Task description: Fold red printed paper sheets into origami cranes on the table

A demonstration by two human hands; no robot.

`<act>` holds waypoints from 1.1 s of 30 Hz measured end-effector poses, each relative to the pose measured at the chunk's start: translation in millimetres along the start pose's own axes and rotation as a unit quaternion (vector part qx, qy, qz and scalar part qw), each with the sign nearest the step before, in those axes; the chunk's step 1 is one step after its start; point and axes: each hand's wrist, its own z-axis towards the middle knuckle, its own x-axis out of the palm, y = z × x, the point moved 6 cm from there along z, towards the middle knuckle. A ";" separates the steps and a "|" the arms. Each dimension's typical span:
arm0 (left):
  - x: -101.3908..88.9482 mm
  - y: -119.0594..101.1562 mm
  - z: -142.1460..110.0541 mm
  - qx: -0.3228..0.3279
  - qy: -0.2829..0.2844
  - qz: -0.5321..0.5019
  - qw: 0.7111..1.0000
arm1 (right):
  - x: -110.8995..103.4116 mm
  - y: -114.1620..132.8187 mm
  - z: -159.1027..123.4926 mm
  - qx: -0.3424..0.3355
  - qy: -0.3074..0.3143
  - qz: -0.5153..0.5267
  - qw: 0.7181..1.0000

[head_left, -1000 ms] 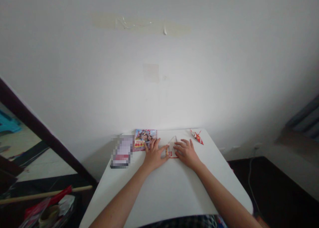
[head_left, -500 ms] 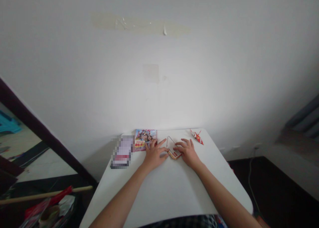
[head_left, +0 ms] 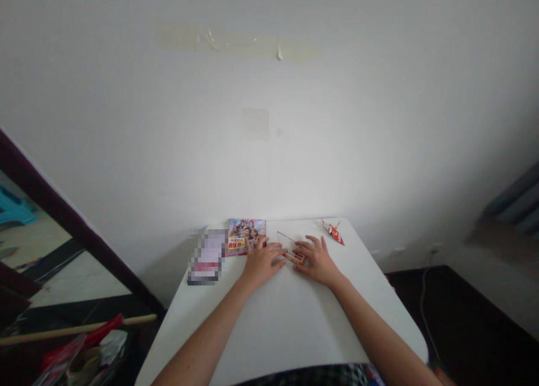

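Observation:
A small sheet of folded printed paper [head_left: 295, 257] lies on the white table between my two hands. It is mostly white, with red and yellow printing along its near edge and a dark line at its far edge. My left hand [head_left: 261, 262] has its thumb and index finger at the paper's left side, other fingers spread over a magazine's corner. From the right, my right hand [head_left: 316, 260] holds the paper's edge between thumb and fingers. Fingertips cover parts of the paper, so its exact folds cannot be made out.
A colourful printed magazine or flyer [head_left: 240, 228] lies at the back left, beside a pixelated phone-like object [head_left: 208, 257]. A red-and-white origami crane [head_left: 333, 232] rests at the back right. Behind the white table [head_left: 290, 324] stands a wall [head_left: 357, 139].
The paper's upright far part has tipped lower and to the left. My right thumb has come in toward the near edge, and my left fingers have shifted slightly.

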 end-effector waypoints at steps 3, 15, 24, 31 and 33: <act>1.0 0.9 -0.3 -0.001 -0.003 0.006 1.000 | -0.7 0.0 0.2 0.001 -0.008 -0.003 1.000; 10.7 10.1 -0.8 -0.027 0.034 -0.007 0.999 | -8.9 -7.8 0.8 0.021 -0.070 0.002 0.997; 0.2 3.8 1.1 -0.028 -0.011 -0.001 1.000 | -6.7 -14.8 1.7 0.034 -0.107 0.034 0.993; 4.1 5.5 0.1 -0.049 -0.035 0.006 0.998 | -5.3 -16.2 3.6 0.037 -0.115 0.033 0.992; 6.8 7.1 -0.2 -0.056 -0.030 0.001 0.998 | -5.1 -15.8 4.2 0.038 -0.115 0.028 0.992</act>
